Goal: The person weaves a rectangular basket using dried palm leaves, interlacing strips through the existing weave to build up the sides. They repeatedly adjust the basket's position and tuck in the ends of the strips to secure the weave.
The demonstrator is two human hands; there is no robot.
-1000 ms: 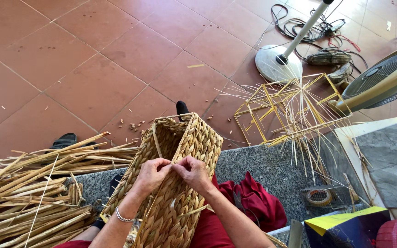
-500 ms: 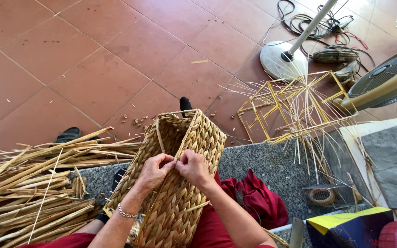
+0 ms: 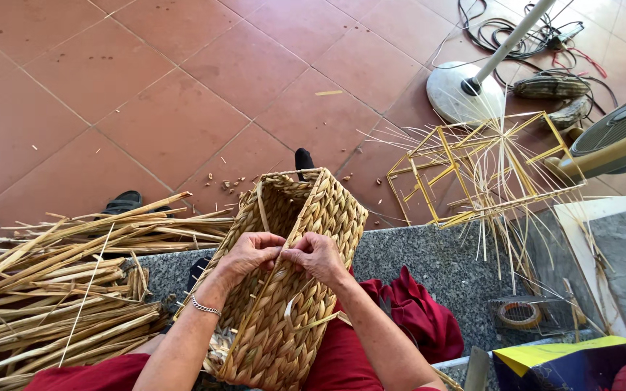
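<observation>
A tall rectangular woven straw basket [image 3: 331, 217] rests on my lap, its open mouth tilted away from me. My left hand [image 3: 249, 253], with a silver bracelet at the wrist, and my right hand [image 3: 318, 257] meet on the basket's upper side edge. Both pinch the woven strands there, fingertips touching each other. Loose strand ends stick out of the weave below my right hand.
A pile of dried straw stalks [image 3: 52, 289] lies at my left. A yellow wire basket frame [image 3: 472, 174] with loose straws stands at the right, beside a fan base [image 3: 465, 94], cables and a fan head [image 3: 617, 137]. A red cloth [image 3: 418, 315] and tape roll [image 3: 519, 315] lie on the grey stone ledge [image 3: 429, 257].
The view has shifted slightly. My hands stay on the same basket edge, fingers working the strands a little.
</observation>
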